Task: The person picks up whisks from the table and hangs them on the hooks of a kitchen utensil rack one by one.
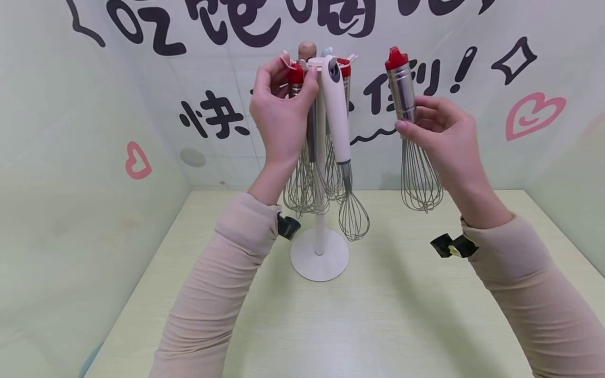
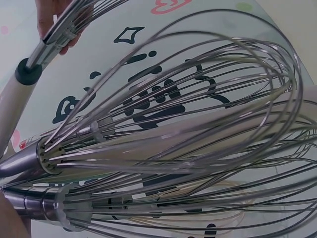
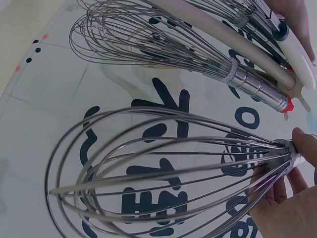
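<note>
A white utensil stand (image 1: 320,265) with a round base is hung with several whisks. My left hand (image 1: 281,113) grips the stand's top on its left side, thumb against the hub and fingers curled near a hook. Beneath that grip hangs a red-capped steel whisk (image 1: 295,75). In front hangs a white-handled whisk (image 1: 336,121); another red cap (image 1: 345,67) and a wooden knob (image 1: 307,50) show behind. To the right, my right hand (image 1: 446,128) pinches a separate red-capped steel whisk (image 1: 400,86) low on its handle, wires (image 3: 163,171) downward.
The stand rests on a pale wood-look table (image 1: 359,325). Behind it is a white backdrop (image 1: 227,157) with black lettering and pink hearts. Pale side panels (image 1: 71,210) border the table. In the left wrist view, overlapping whisk wires (image 2: 223,74) fill much of the picture.
</note>
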Demonstrator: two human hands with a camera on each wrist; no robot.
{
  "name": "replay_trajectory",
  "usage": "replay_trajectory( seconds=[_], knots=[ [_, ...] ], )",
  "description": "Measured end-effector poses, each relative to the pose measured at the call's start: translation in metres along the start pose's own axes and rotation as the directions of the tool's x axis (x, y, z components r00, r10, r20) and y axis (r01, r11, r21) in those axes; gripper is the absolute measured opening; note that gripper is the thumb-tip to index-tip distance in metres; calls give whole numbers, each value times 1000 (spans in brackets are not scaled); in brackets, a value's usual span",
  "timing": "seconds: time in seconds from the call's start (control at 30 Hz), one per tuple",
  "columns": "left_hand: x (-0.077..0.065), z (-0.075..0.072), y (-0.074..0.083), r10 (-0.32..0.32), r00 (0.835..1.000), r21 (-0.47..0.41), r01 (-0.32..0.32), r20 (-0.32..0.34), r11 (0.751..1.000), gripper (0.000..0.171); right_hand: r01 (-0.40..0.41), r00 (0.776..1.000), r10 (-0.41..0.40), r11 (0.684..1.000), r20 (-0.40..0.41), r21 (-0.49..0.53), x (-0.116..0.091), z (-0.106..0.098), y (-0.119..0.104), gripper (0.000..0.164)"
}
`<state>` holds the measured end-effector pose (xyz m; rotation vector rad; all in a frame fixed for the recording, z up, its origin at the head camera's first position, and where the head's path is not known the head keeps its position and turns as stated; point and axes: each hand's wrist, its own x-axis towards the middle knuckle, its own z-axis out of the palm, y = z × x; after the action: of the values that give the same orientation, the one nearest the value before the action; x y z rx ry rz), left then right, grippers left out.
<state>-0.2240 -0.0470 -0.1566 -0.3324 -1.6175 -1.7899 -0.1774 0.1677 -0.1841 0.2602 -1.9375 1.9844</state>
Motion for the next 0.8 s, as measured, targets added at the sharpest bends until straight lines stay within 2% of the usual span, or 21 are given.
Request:
replay_trajectory(
  seconds=[0.33,0.8],
  knots=[
    [0,-1,0,-1,1000,-5,1,-6,1000,43,5,1000,-5,999,6,-40,0,11,-2,37],
    [0,0,0,-5,1000,-4,5,0,1000,44,6,1000,-5,1000,19,-22,2,19,-2,35]
  ],
)
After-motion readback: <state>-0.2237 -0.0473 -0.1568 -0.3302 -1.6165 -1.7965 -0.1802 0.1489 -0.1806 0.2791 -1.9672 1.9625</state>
